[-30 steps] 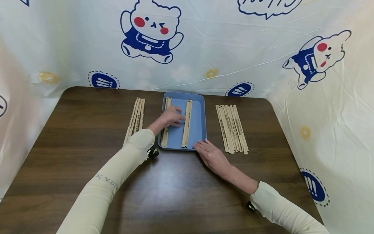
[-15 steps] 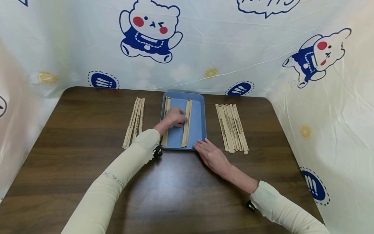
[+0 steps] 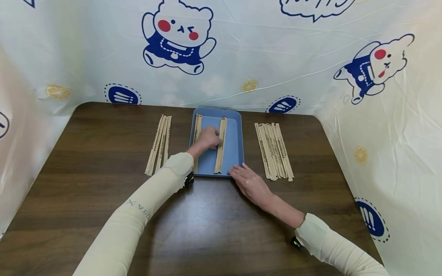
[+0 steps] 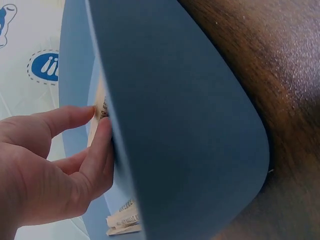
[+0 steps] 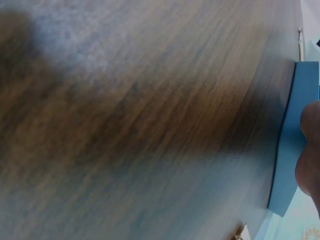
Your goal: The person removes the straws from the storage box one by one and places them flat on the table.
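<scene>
My left hand [image 3: 209, 138] reaches into the blue tray [image 3: 235, 149] and pinches a narrow, printed, kraft-paper-wrapped stick [image 3: 220, 159] near its middle. In the left wrist view, thumb and fingertips meet on either side of the paper stick [image 4: 99, 112], partly behind the tray wall [image 4: 175, 120]. Along the tray's left side lies another paper-wrapped stick bundle [image 3: 198, 124], partly covered by the hand and forearm. My right hand [image 3: 251, 186] rests with fingers extended on the tray's near right corner. The right wrist view catches only part of that hand [image 5: 310, 155] against the tray's side.
Several paper-wrapped sticks [image 3: 160, 143] lie in a loose group left of the tray, partly behind the left sleeve. A larger row of them [image 3: 274, 151] lies to the right. The brown wooden table [image 3: 193, 237] ends at a printed curtain [image 3: 248, 53].
My left hand has moved slightly right inside the tray, and its fingers have closed on the paper-wrapped stick there. The right hand stays at the tray's corner.
</scene>
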Demonstrator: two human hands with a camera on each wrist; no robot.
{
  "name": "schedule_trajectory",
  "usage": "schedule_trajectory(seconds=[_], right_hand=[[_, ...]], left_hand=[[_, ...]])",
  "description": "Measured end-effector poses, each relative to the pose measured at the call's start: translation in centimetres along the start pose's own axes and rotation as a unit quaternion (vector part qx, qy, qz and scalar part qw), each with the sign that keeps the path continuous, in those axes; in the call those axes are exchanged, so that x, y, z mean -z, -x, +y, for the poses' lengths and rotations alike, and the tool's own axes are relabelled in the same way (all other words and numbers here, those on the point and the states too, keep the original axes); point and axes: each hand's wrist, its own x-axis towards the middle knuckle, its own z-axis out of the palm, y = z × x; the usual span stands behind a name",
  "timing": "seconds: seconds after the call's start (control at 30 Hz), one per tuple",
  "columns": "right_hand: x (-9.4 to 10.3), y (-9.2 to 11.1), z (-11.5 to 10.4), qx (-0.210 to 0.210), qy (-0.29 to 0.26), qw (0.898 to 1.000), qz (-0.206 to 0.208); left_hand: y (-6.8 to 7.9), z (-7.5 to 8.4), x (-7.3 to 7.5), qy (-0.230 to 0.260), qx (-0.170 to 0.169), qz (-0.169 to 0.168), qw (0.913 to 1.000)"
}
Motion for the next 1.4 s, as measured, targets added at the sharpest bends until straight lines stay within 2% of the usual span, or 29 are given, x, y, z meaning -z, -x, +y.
schedule_trajectory(seconds=[0.2, 0.37, 0.57, 0.77, 1.1, 1.4], right_hand=[[0.1, 0.0, 0.0, -0.004, 0.003, 1.0, -0.003], [0.1, 0.0, 0.1, -0.001, 0.004, 1.0, -0.001], [0.0, 0.1, 0.1, -0.004, 0.004, 1.0, -0.004], [0.0, 0.0, 0.0, -0.004, 0.002, 1.0, 0.0], [0.2, -0.1, -0.2, -0.007, -0.004, 1.0, -0.005], [0.0, -0.1, 0.0, 0.001, 0.002, 1.0, -0.004]], left_hand=[[-0.5, 0.0, -0.2, -0.048, 0.0, 0.005, 0.9988], [-0.4, 0.1, -0.2, -0.051, -0.002, 0.002, 0.9987], [-0.6, 0.1, -0.1, -0.048, 0.012, -0.007, 0.9988], [-0.9, -0.4, -0.1, -0.008, 0.004, -0.02, 0.9998], [0.3, 0.0, 1.1, 0.011, 0.02, -0.021, 0.9995], [0.9, -0.2, 3.2, 0.114, 0.027, -0.042, 0.9922]])
